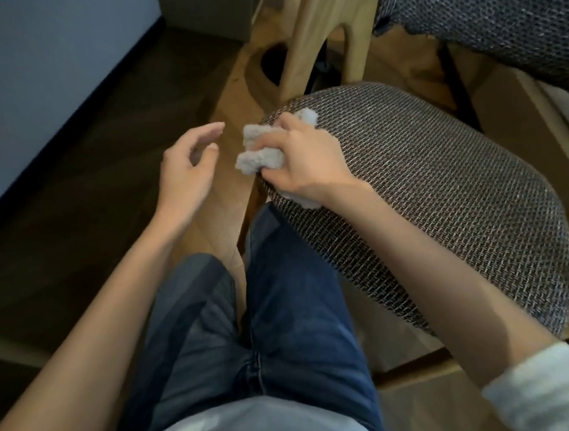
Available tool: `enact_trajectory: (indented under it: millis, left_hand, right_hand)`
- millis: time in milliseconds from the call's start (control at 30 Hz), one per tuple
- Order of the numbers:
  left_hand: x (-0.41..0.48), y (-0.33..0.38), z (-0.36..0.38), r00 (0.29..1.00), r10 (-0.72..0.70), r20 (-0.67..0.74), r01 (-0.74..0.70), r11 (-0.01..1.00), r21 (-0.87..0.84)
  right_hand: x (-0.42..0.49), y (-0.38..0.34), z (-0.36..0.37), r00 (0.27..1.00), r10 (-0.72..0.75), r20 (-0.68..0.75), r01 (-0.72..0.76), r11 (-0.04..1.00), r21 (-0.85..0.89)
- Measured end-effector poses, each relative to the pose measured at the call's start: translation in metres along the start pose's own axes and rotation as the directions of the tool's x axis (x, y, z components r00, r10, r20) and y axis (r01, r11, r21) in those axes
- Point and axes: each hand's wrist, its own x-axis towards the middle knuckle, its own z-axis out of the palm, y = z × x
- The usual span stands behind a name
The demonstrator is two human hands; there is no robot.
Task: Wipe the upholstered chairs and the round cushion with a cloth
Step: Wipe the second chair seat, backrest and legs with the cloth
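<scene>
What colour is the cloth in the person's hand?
Pale grey, almost white and fluffy. The head view shows the cloth bunched under the right hand on the seat.

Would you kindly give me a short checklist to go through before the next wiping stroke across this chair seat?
1. Cloth firmly held: ok, the right hand grips it bunched up.
2. Cloth in contact with the chair seat: ok, at the seat's left edge.
3. Left hand out of the stroke path: ok, open and off to the side of the seat.
4. Seat fabric ahead free of objects: ok, nothing lies on it.
5. Cloth clean or damp enough: cannot tell.
6. Second chair already wiped: cannot tell.
</scene>
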Motion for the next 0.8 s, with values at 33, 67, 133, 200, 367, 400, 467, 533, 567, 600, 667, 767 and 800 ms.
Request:
enact_trajectory:
  millis: [33, 67, 133, 200, 367, 400, 467, 533, 567, 600, 667, 767, 800]
  left_hand:
    - [0.000, 0.002, 0.003, 1.000, 0.012, 0.022, -0.012, 1.000, 0.000]
    - [0.000, 0.005, 0.007, 0.999, 0.032, 0.044, -0.032, 0.999, 0.008]
    - [-0.001, 0.009, 0.017, 0.992, 0.085, 0.097, -0.089, 0.995, 0.039]
    - [-0.005, 0.013, 0.029, 0.977, 0.148, 0.154, -0.160, 0.984, 0.075]
    - [-0.021, 0.025, 0.068, 0.916, 0.283, 0.284, -0.339, 0.925, 0.172]
    - [-0.023, 0.028, 0.076, 0.907, 0.281, 0.315, -0.351, 0.916, 0.194]
    - [-0.029, 0.031, 0.090, 0.878, 0.295, 0.377, -0.400, 0.885, 0.239]
    - [-0.033, 0.032, 0.101, 0.839, 0.346, 0.420, -0.482, 0.831, 0.278]
    - [-0.035, 0.032, 0.106, 0.823, 0.364, 0.435, -0.515, 0.802, 0.303]
    - [-0.035, 0.032, 0.110, 0.813, 0.374, 0.447, -0.538, 0.775, 0.330]
    - [-0.031, 0.033, 0.117, 0.798, 0.382, 0.467, -0.570, 0.728, 0.380]
    - [-0.015, 0.035, 0.126, 0.780, 0.340, 0.526, -0.589, 0.683, 0.432]
    - [-0.006, 0.036, 0.127, 0.778, 0.313, 0.544, -0.585, 0.678, 0.446]
  right_hand:
    - [-0.015, 0.000, -0.002, 0.999, -0.022, 0.023, 0.022, 1.000, -0.012]
    - [-0.031, 0.000, -0.005, 0.998, -0.050, 0.039, 0.051, 0.998, -0.021]
    - [-0.064, 0.000, -0.013, 0.993, -0.096, 0.070, 0.097, 0.995, -0.015]
    - [-0.095, 0.000, -0.021, 0.988, -0.119, 0.101, 0.120, 0.993, -0.006]
    - [-0.164, 0.013, -0.040, 0.993, -0.082, 0.080, 0.079, 0.996, 0.035]
    - [-0.178, 0.016, -0.044, 0.996, -0.061, 0.064, 0.058, 0.997, 0.050]
    - [-0.205, 0.021, -0.050, 1.000, 0.003, 0.024, -0.005, 0.998, 0.067]
    - [-0.233, 0.029, -0.056, 0.995, 0.093, -0.046, -0.089, 0.993, 0.075]
    - [-0.247, 0.033, -0.060, 0.986, 0.145, -0.079, -0.138, 0.987, 0.085]
    - [-0.259, 0.038, -0.063, 0.974, 0.197, -0.110, -0.187, 0.978, 0.095]
    - [-0.276, 0.046, -0.067, 0.936, 0.292, -0.194, -0.278, 0.956, 0.100]
    - [-0.274, 0.052, -0.066, 0.833, 0.457, -0.311, -0.449, 0.888, 0.102]
    - [-0.267, 0.053, -0.067, 0.805, 0.502, -0.316, -0.495, 0.862, 0.108]
